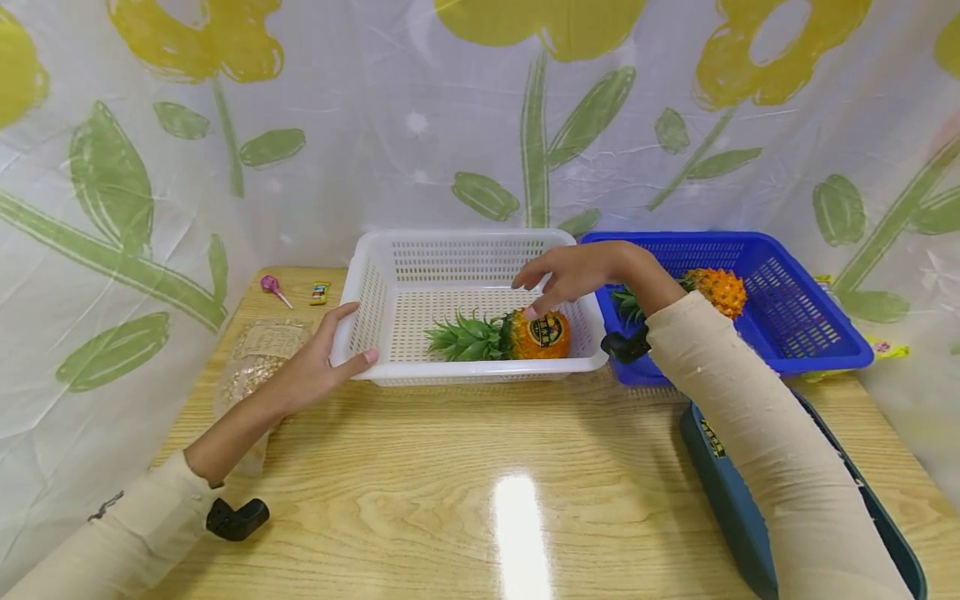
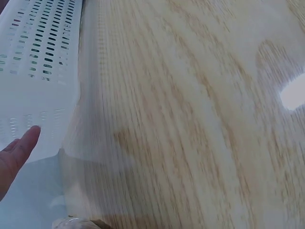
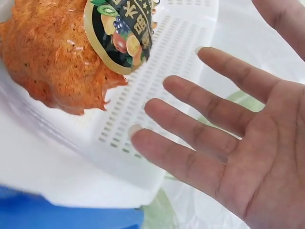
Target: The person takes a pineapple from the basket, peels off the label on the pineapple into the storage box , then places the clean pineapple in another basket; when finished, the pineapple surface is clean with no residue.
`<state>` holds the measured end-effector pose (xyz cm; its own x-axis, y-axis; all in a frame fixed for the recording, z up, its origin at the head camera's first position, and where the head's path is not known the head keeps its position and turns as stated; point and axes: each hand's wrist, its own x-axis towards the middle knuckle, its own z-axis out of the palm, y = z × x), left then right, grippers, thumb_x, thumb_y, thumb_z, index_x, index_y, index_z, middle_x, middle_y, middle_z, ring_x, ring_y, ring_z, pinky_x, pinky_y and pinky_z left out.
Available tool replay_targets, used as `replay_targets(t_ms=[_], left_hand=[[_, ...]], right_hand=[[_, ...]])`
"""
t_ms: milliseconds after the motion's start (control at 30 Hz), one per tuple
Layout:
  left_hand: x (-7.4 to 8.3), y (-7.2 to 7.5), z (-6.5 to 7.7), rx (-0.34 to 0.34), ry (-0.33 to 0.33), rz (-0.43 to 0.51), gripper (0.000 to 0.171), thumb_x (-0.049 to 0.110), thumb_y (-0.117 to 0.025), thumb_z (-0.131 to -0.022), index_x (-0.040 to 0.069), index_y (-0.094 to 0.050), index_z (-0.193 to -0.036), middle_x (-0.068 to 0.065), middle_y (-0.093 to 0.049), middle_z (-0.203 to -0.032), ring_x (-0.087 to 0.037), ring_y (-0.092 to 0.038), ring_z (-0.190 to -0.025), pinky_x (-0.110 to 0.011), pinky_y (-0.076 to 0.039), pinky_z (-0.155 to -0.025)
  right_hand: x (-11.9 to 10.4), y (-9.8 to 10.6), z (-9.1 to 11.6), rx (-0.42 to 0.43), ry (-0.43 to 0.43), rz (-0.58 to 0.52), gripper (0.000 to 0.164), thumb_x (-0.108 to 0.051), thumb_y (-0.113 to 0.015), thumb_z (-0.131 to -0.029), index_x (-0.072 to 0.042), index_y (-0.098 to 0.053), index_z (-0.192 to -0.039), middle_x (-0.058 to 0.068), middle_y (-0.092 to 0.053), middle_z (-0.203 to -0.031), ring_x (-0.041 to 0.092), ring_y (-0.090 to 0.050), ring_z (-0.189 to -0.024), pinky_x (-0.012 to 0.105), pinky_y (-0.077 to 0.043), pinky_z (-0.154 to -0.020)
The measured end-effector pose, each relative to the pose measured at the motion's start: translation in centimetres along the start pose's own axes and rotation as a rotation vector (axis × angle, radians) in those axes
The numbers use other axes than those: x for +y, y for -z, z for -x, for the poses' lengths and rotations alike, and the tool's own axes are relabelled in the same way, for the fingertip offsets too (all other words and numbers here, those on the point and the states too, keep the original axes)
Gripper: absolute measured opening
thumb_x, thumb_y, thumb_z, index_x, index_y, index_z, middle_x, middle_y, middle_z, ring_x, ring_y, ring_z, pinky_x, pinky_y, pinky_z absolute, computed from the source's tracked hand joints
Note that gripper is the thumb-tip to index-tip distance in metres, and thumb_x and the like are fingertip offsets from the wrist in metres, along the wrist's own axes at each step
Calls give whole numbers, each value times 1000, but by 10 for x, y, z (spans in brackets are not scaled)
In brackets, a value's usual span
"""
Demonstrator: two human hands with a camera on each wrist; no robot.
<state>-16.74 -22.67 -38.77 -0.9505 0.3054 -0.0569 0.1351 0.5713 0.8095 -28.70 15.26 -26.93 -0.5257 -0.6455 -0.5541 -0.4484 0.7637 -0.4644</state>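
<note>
In the head view a small orange pineapple (image 1: 542, 335) with a green leafy crown (image 1: 468, 337) and a black-and-gold label lies on its side in the white plastic basket (image 1: 480, 367). My right hand (image 1: 577, 271) is just above it, fingers spread and holding nothing. The right wrist view shows those straight fingers (image 3: 190, 126) apart from the pineapple (image 3: 52, 57). At the basket's left front corner, my left hand (image 1: 311, 367) touches the rim with extended fingers and thumb. Only part of it appears in the left wrist view, beside the white basket (image 2: 38, 95).
A blue basket (image 1: 817, 333) on the right holds another pineapple (image 1: 716, 292), partly behind my right arm. Nearer stands a dark green bin (image 1: 727, 492). On the left lie a lollipop (image 1: 274, 287), a small candy packet (image 1: 319, 292) and a clear bag (image 1: 258, 358).
</note>
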Motion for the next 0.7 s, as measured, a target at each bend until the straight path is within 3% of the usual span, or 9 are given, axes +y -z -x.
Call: replay_targets(t_ms=[500,700], left_hand=[[0,-2,0,0,4,28,90,42,-59,-101,20,3,-162,-29,-38,-150,-46,-47,-133,-65,-38,-106],[1,-1,1,0,-3,36,90,39,-60,-101,19,3,-162,-29,-37,-150,-47,-47,-133,-66,-38,-106]], right_hand=[[2,-10,-25,-107,-115,-75,77,-55,-66,-92,-27,-35,-157,12,-25,-164,34,-35,-146,49,-56,-92],[1,-12,-28,-138,-124,-56,71,-54,-65,-93,-27,-41,-154,10,-25,-165,33,-32,-149,47,-57,-91]])
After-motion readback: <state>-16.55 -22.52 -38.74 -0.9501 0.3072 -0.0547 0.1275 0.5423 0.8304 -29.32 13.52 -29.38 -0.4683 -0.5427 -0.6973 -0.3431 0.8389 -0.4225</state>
